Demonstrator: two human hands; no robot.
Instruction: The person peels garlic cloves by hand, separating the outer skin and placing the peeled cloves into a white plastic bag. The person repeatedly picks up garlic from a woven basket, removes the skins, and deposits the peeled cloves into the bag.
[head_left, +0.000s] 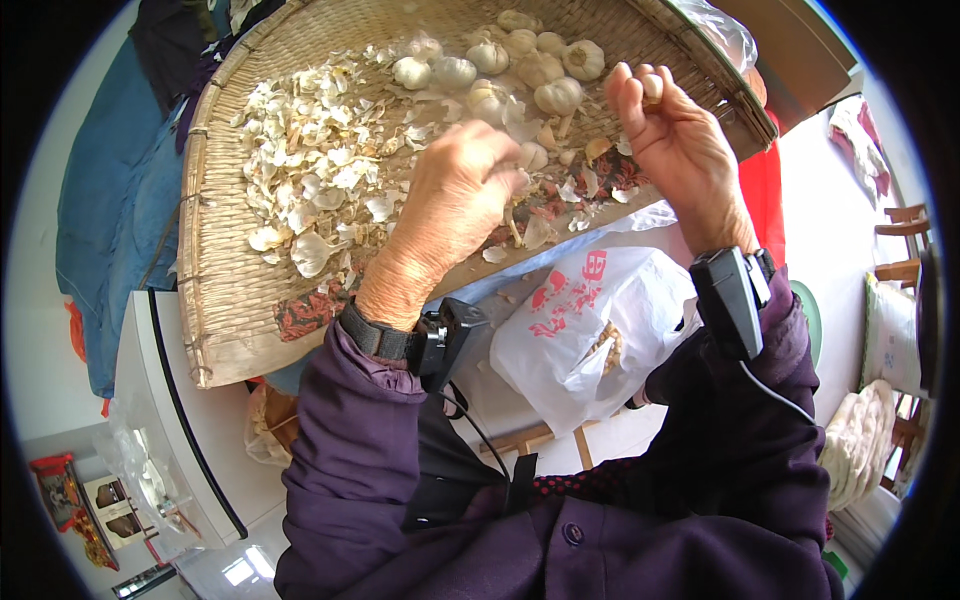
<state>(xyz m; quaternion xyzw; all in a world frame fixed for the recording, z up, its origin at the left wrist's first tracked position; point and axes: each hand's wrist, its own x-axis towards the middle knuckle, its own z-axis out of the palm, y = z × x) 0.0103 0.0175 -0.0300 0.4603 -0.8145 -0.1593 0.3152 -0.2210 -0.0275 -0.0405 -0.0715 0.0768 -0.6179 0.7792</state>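
Note:
My right hand is raised over the right side of a woven winnowing basket, palm towards me. Its curled fingers hold a pale garlic clove. Lower and to the left, my left hand is over the basket with bent fingers, slightly blurred. Its fingertips are close to a whitish garlic piece; whether they pinch anything is hidden. Whole garlic bulbs are grouped at the far side of the basket. A wide heap of dry garlic skins covers its left half.
Below the basket's near edge, a white plastic bag with red print holds pale pieces, visible through an opening. A white cabinet is at the left, near blue cloth. A cardboard box is beyond the basket's right corner.

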